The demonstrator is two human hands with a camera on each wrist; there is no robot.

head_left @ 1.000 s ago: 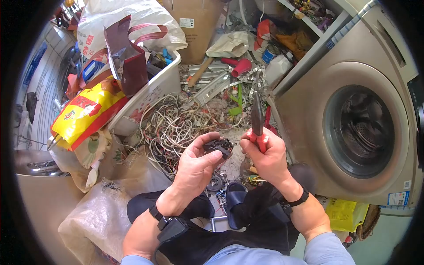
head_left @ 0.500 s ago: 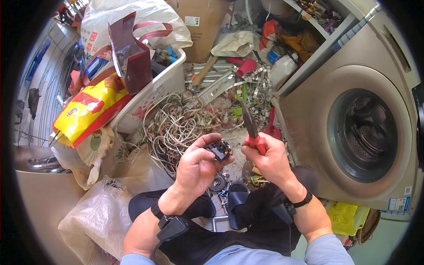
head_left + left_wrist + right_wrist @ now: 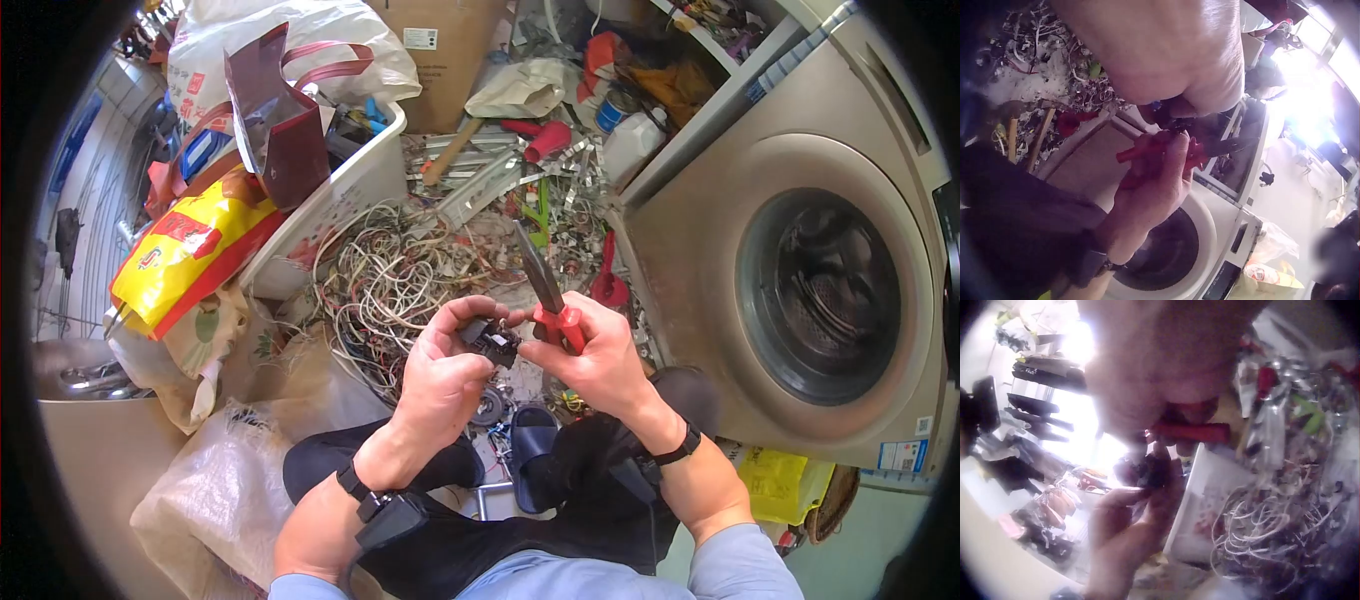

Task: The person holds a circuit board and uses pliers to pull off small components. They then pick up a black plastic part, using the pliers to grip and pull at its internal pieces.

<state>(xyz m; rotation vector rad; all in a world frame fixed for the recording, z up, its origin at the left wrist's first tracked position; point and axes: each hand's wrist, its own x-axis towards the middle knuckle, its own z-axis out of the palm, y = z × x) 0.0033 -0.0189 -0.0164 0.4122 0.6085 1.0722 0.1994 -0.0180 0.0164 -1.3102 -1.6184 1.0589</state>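
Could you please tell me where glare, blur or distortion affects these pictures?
Head view: bright, pliers fairly clear, outer areas bowed, corners black; left wrist: harsh glare at right, pliers dimmer; right wrist: glare at upper left, wires soft, black part too blurred for detail.

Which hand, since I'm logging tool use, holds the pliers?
The right hand: it grips the red-handled pliers, while the left hand holds a small black part.

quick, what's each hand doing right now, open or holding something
Left hand: holding a small black part between fingers and thumb.
Right hand: closed around red-handled pliers.
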